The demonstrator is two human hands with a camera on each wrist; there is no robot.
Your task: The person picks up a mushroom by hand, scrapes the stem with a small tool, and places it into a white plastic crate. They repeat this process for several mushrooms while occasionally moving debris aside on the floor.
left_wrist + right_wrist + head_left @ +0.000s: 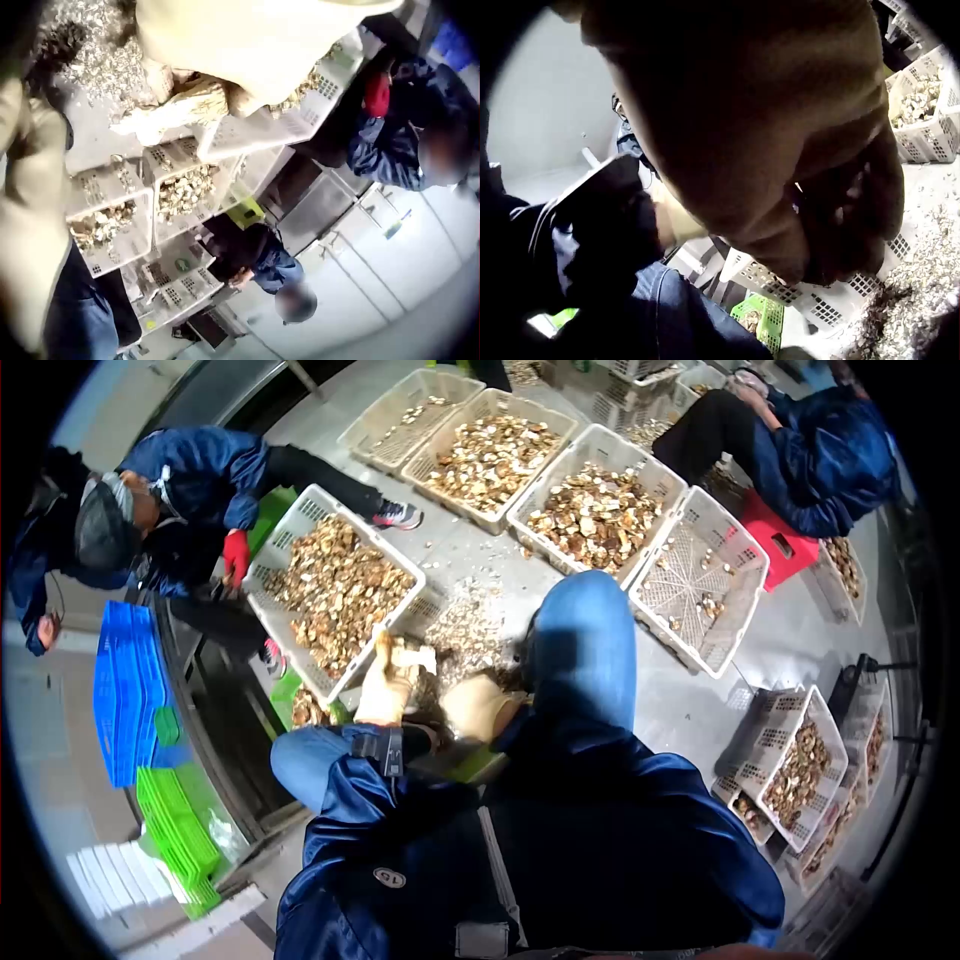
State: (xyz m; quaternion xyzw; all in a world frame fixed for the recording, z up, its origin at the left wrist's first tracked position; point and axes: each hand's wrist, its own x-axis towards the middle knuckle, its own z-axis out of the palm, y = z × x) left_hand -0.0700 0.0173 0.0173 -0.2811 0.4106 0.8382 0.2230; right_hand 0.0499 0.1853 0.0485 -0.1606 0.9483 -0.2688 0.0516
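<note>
Pale clump (414,657) is in the left hand (384,695), fingers curled round it. Right hand (478,707) near, at its 3 o'clock, fingers curled; can't tell whether it holds anything. White basket (412,590) of brown pieces (335,595) at left hand's 11 o'clock, scraps (468,625) on floor (455,550) at 2.

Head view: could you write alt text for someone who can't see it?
A seated person's left grip holds a pale chunk beside the right grip, near fragments scattered on the floor. White perforated crates, several piled with brown-and-cream pieces, stand around; others in blue jackets are at upper left and right.
</note>
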